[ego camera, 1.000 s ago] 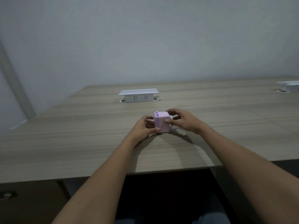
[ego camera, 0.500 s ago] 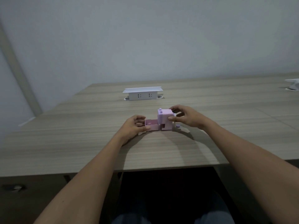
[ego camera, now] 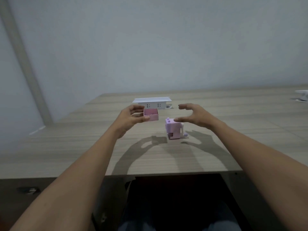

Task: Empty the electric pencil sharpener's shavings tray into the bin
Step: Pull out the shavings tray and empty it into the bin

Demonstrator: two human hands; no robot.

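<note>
A small lilac pencil sharpener (ego camera: 174,129) stands upright on the wooden table (ego camera: 83,147), with an empty slot showing low on its left face and a little crank on its right. Its pink shavings tray (ego camera: 150,114) is out of the body and held level in the air to the upper left, open side up. My left hand (ego camera: 133,118) pinches the tray's left end between thumb and fingers. My right hand (ego camera: 194,116) hovers just above and right of the sharpener, fingers spread, touching nothing. No bin is in view.
A white pop-up socket box (ego camera: 152,103) stands on the table behind the tray. A second white socket box (ego camera: 302,95) shows at the far right edge. A grey wall rises behind the table. The table's front edge runs just above my lap.
The tray has come fully out of the sharpener and risen up and to the left in my left hand. My right hand has let go of the sharpener and lifted off it.
</note>
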